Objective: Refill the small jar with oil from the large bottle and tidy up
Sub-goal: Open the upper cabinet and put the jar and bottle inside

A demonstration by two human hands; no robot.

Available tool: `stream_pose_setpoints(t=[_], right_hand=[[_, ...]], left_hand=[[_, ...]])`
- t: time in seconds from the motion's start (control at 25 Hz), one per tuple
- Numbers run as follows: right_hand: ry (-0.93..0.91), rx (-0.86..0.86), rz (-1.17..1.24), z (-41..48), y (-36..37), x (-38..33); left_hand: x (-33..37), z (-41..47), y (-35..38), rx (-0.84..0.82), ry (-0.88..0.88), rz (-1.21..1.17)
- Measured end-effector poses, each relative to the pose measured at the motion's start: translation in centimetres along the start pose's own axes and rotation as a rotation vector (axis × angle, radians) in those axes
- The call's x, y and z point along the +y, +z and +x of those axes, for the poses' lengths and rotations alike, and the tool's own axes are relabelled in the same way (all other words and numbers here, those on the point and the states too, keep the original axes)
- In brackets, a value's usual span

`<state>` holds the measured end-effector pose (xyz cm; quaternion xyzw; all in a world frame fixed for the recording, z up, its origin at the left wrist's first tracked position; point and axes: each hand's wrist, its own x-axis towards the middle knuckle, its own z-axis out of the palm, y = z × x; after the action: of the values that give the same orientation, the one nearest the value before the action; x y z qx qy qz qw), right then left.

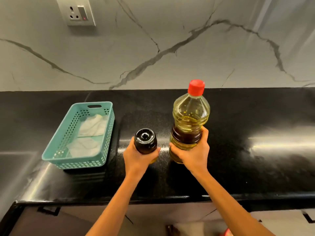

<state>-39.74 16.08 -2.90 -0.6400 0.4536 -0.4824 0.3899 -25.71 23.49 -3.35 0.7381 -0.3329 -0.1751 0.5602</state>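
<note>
bottle, large, clear plastic, upright, red cap screwed on. yellow oil shows through its wall, with the surface just below the shoulder. dark band around the waist. right hand grips the lower body, fingers curled round the far side, thumb on the left.

small jar, dark, upright, glossy black lid on. left hand is wrapped round its body from the near side, so the contents are mostly hidden; a yellow tint shows low down under the fingers. jar sits just left of bottle, a narrow gap between them, both mid-bench. cannot tell if either base touches the bench.

teal slotted basket rests on the bench left of the jar, near but apart, long side running away from the viewer. inside: white folded cloths lying flat on the floor of it, 1 at the far end, 1 at the near end.

edges: back of bench meets the marble wall; front edge runs under both forearms. widest open stretch of black top lies right of the bottle. narrow strip between basket and jar.

count: 1 bottle, 1 jar, 1 basket, 2 cloths, 2 hands, 1 wall socket at upper left.
</note>
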Motion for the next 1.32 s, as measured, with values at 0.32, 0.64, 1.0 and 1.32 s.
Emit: stream_pose_setpoints(t=[0.32, 0.64, 1.0, 1.32], right_hand=[[-0.376, 0.032, 0.134, 10.4, -2.3, -16.9], [-0.712, -0.043, 0.322, 19.9, -8.4, -37.3], [-0.608, -0.125, 0.328, 29.1, -10.4, -47.1], [-0.510, -0.099, 0.232, 35.4, -9.4, -46.2]], left_hand=[[19.2, 9.8, -3.0, 0.172, 0.377, 0.065], [41.8, 14.8, -8.7, 0.274, 0.750, -0.118], [50.9, 20.8, -8.7, 0.208, 0.670, -0.156], [50.3, 25.7, -6.7, 0.225, 0.631, -0.062]])
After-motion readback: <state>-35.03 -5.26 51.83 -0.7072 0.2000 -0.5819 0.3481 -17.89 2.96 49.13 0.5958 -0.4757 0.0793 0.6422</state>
